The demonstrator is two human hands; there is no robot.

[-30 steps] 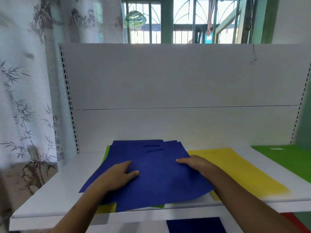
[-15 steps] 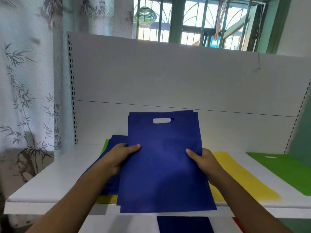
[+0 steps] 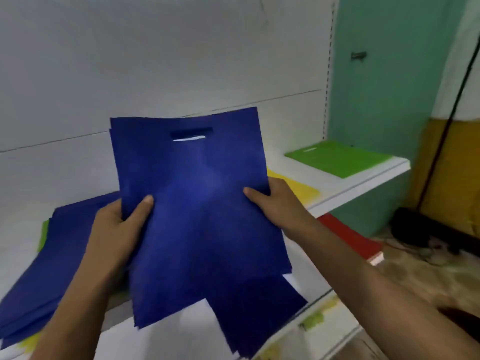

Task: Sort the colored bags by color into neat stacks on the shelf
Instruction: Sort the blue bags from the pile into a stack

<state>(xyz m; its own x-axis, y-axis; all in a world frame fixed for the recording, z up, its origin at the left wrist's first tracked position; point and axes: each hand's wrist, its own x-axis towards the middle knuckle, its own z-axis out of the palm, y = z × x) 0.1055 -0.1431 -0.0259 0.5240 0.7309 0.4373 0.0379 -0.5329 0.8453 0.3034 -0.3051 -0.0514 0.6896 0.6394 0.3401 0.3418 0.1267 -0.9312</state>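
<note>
A bundle of blue bags (image 3: 202, 203) is held upright in front of me, handle slot at the top. My left hand (image 3: 117, 224) grips its left edge with the thumb on the front. My right hand (image 3: 275, 201) grips its right edge the same way. More blue bags (image 3: 39, 281) lie on the white shelf (image 3: 363, 178) at the left, over green and yellow edges. A yellow bag (image 3: 298, 189) lies behind my right hand. A green stack (image 3: 337, 158) sits at the shelf's right end. A blue stack (image 3: 254, 315) and a red stack (image 3: 348, 236) lie on the lower shelf.
The shelf's white back panel (image 3: 155, 61) rises behind the bags. A teal wall (image 3: 389, 87) stands to the right of the shelf. A black cable (image 3: 449, 120) and dark objects are on the floor at the right.
The view has swung right and down. The blue bundle, lifted off the pile a second ago, stays upright between both hands and has shifted towards the right, away from the left pile.
</note>
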